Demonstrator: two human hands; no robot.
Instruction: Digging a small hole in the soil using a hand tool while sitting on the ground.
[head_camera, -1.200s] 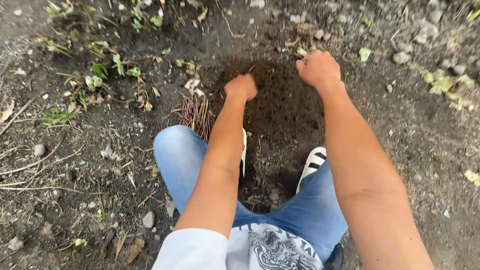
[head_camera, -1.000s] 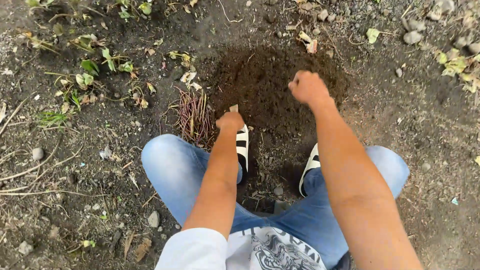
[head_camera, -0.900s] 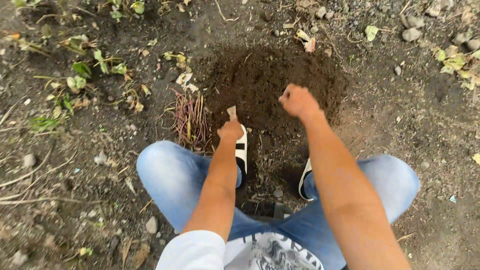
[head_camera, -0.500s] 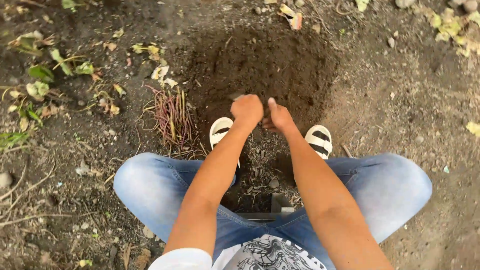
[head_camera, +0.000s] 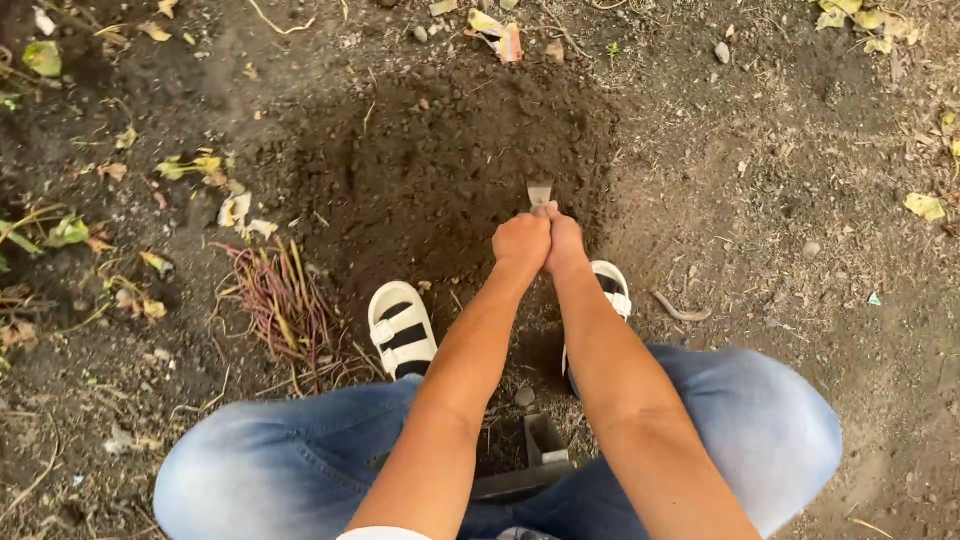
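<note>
The left hand (head_camera: 521, 240) and right hand (head_camera: 565, 240) were side by side, fingers curled tight around a small flat stick (head_camera: 539, 193). It poked up over the near edge of the dark soil patch (head_camera: 440, 160). A firm, straight hold looked best.

An outdoor garden plot — bare ground (head_camera: 760, 200) underfoot, with a round patch of dark, freshly loosened soil (head_camera: 440, 160) in the middle. Fallen leaves (head_camera: 925, 206), small stones (head_camera: 722, 51), dry twigs and a bundle of reddish stems (head_camera: 285, 300) lie scattered about it — no floor, no walls.
</note>
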